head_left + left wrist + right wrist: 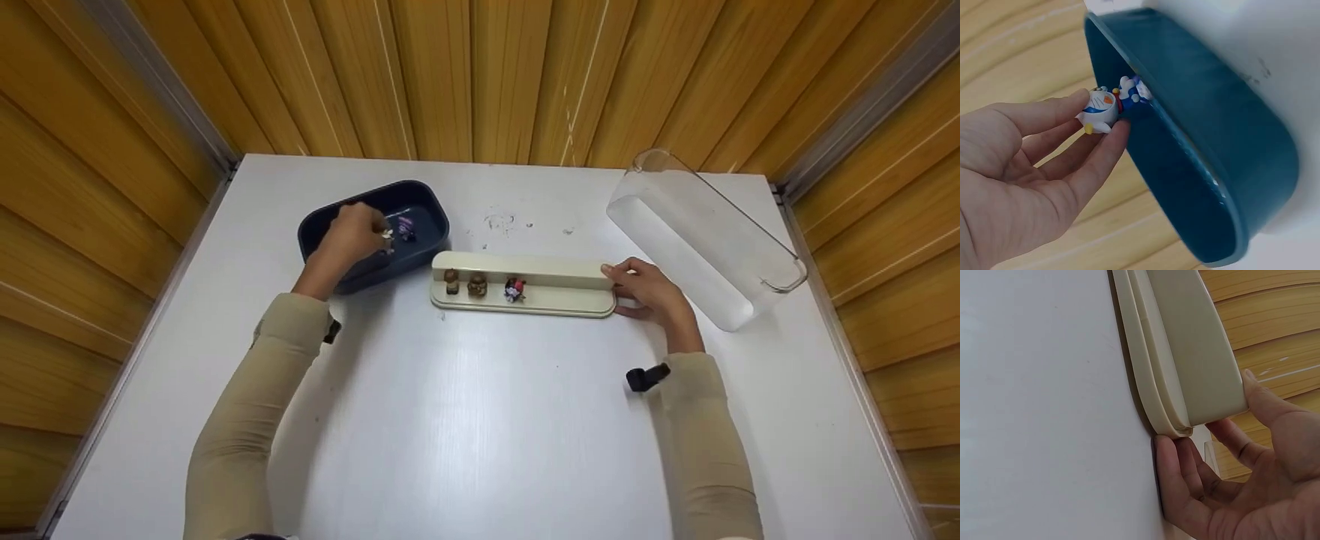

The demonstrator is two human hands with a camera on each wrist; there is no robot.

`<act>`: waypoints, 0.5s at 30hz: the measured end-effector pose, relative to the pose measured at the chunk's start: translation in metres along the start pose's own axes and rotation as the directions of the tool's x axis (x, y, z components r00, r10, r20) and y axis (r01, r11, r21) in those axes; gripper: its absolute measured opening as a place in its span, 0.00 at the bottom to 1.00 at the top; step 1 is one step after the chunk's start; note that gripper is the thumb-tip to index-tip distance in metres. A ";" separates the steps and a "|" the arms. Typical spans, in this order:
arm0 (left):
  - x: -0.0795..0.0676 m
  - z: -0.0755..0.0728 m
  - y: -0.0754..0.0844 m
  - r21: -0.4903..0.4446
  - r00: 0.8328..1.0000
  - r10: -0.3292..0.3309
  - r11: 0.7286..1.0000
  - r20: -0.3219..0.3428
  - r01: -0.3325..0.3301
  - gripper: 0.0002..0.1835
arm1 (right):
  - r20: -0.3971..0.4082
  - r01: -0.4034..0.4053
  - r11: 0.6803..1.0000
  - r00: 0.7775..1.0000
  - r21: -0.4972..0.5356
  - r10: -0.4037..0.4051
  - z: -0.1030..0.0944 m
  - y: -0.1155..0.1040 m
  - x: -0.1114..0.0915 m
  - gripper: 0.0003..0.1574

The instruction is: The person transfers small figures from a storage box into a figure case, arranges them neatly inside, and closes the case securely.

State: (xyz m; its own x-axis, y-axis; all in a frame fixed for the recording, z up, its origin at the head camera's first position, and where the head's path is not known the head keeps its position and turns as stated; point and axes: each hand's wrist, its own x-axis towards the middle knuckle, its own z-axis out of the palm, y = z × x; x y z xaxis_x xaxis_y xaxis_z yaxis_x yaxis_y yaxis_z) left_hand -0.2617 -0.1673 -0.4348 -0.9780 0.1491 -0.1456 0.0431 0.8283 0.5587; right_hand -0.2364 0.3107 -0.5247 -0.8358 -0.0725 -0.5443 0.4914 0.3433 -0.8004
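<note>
My left hand [351,234] is over the dark blue tub [405,264]. Between thumb and fingertips it pinches a small white and blue figurine [1102,109] with a red band, seen closely in the left wrist view. A purple figurine [406,229] lies inside the tub. At the right end of the cream stepped stand [566,298], my right hand [646,289] grips with the thumb on the raised step and fingers around the end. On the stand's lower ledge stand two brown figurines, one at the left end [451,282] and one beside it [477,284], then a dark, red and white figurine [514,289].
A clear cover [705,232] lies slantwise on the white table [480,420] at the right, close to my right hand. Dark specks [499,221] mark the tabletop behind the stand. Wood-patterned panels [480,82] surround the table's back and sides.
</note>
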 end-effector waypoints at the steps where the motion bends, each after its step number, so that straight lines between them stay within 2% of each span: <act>1: -0.001 0.000 0.004 0.006 1.000 0.012 1.000 -0.003 -0.012 0.12 | -0.003 0.001 1.000 1.000 0.001 -0.001 0.000 0.000 0.000 0.30; 8: -0.007 0.004 0.030 0.031 0.998 0.068 0.997 -0.012 -0.067 0.14 | -0.009 -0.004 1.000 1.000 0.016 0.005 0.000 0.000 0.001 0.29; 15: -0.014 0.008 0.044 0.043 0.989 0.144 0.989 -0.024 -0.142 0.12 | -0.014 0.001 1.000 1.000 0.016 0.000 0.002 0.001 -0.002 0.29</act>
State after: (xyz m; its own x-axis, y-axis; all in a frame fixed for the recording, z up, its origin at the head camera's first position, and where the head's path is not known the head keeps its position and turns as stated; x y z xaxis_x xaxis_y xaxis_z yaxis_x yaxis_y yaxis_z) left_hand -0.2448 -0.1283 -0.4146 -0.9663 0.2534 -0.0443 0.1906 0.8210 0.5382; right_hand -0.2341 0.3094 -0.5246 -0.8392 -0.0599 -0.5405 0.4948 0.3283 -0.8046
